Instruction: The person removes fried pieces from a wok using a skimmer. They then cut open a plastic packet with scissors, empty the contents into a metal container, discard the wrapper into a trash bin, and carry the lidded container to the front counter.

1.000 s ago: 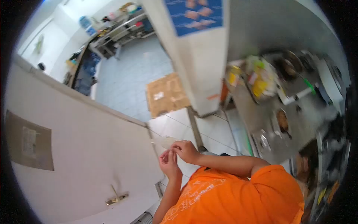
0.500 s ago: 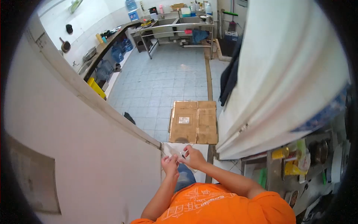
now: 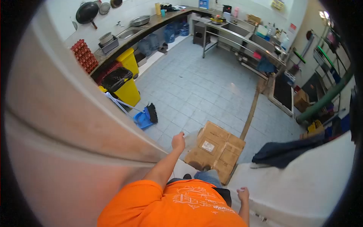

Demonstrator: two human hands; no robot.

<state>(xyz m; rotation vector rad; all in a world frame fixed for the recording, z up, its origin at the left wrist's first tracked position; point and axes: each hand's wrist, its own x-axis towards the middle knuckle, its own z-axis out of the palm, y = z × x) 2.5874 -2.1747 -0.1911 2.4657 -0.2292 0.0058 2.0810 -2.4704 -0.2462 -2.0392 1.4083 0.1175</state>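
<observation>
Near the cardboard (image 3: 218,149), your left hand (image 3: 178,142) pinches clear plastic (image 3: 191,139); I can't tell if your right hand (image 3: 244,195) is closed

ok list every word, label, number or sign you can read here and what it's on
No text reads clearly:
Orange shirt: white lettering, too distorted to read surely.
Cardboard: white label and dark print, too small.
Blue item at the top edge: pale marking, too small.
Small red patch, upper right: perhaps a sign, unreadable.
</observation>
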